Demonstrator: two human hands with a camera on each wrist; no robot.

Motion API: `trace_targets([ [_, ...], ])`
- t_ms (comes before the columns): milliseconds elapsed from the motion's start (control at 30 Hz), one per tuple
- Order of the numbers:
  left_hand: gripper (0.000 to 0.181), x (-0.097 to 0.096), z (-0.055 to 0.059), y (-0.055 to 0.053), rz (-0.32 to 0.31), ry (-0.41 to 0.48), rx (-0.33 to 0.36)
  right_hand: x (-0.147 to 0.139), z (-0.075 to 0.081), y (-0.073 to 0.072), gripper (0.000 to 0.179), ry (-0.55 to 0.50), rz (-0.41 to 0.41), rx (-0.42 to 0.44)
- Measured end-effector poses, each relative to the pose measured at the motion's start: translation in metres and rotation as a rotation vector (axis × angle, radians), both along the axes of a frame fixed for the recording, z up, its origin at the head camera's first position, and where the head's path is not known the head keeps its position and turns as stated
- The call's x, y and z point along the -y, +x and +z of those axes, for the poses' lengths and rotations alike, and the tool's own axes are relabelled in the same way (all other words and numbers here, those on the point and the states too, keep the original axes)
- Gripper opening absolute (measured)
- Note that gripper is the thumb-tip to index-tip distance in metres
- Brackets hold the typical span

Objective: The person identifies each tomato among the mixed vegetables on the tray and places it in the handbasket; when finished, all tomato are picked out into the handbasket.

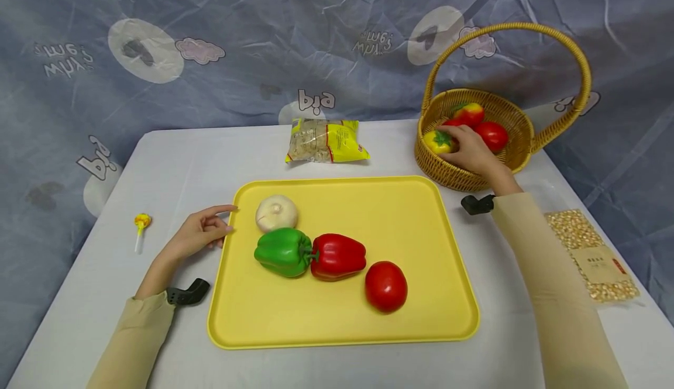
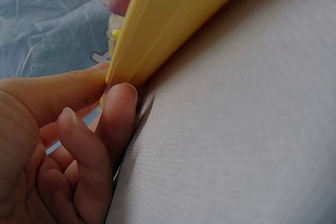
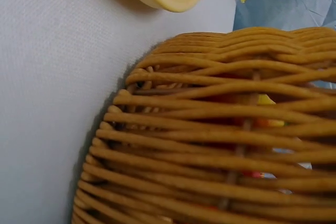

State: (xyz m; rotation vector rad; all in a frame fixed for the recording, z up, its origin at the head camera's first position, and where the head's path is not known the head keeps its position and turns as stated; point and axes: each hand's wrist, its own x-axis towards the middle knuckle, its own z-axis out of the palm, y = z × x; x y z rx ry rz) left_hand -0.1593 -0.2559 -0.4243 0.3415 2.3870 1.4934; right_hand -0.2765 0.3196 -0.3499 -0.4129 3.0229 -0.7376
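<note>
Lying nearest on the yellow tray (image 1: 316,327) is a red tomato (image 1: 386,286); beyond it, a red pepper (image 1: 338,257) meets a green pepper (image 1: 284,252); my left hand (image 1: 200,229) has its fingers pinching the tray's left rim; by the table's (image 1: 184,164) far right corner, inside the wicker basket (image 1: 447,174), my right hand's (image 1: 470,148) fingers grip a yellow fruit (image 1: 436,141); a yellow bag (image 1: 327,141) lies along the far edge.

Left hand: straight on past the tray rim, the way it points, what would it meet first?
Past the rim of the yellow tray, the left hand would probably meet the white bulb first; finger height is unclear.
</note>
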Motion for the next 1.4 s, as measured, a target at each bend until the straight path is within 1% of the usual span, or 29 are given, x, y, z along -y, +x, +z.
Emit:
trace_targets([
  [100, 0.052, 0.000, 0.000, 0.000, 0.002, -0.004, -0.008, -0.003, 0.004, 0.003, 0.063, 0.009, 0.011, -0.008],
  [233, 0.052, 0.001, -0.001, 0.000, 0.006, -0.010, -0.005, -0.006, 0.009, 0.008, 0.066, 0.016, 0.005, 0.011],
  [367, 0.052, 0.001, -0.002, 0.000, 0.011, -0.017, -0.002, -0.010, 0.014, 0.017, 0.069, 0.019, -0.019, 0.036],
  [500, 0.052, 0.003, -0.003, -0.001, 0.011, -0.026, -0.007, -0.013, 0.018, 0.027, 0.070, -0.002, -0.035, 0.029],
  [633, 0.053, 0.003, -0.003, -0.001, 0.007, -0.024, -0.006, -0.015, 0.021, 0.035, 0.068, -0.021, -0.035, -0.002],
  [867, 0.053, 0.002, -0.002, 0.000, -0.003, -0.023, -0.021, -0.018, 0.022, 0.049, 0.065, -0.011, -0.048, -0.072],
  [933, 0.052, 0.002, -0.002, 0.000, -0.005, -0.023, -0.025, -0.018, 0.024, 0.053, 0.065, -0.025, -0.048, -0.085],
  [1100, 0.050, 0.002, -0.003, -0.001, -0.003, -0.027, -0.033, -0.014, 0.027, 0.065, 0.063, -0.044, -0.016, -0.141],
  [1233, 0.049, 0.002, -0.002, -0.001, 0.007, -0.043, -0.027, -0.009, 0.031, 0.076, 0.060, -0.051, 0.016, -0.193],
  [1400, 0.050, 0.001, -0.002, -0.001, 0.009, -0.051, -0.024, 0.000, 0.034, 0.089, 0.062, -0.055, 0.051, -0.235],
])
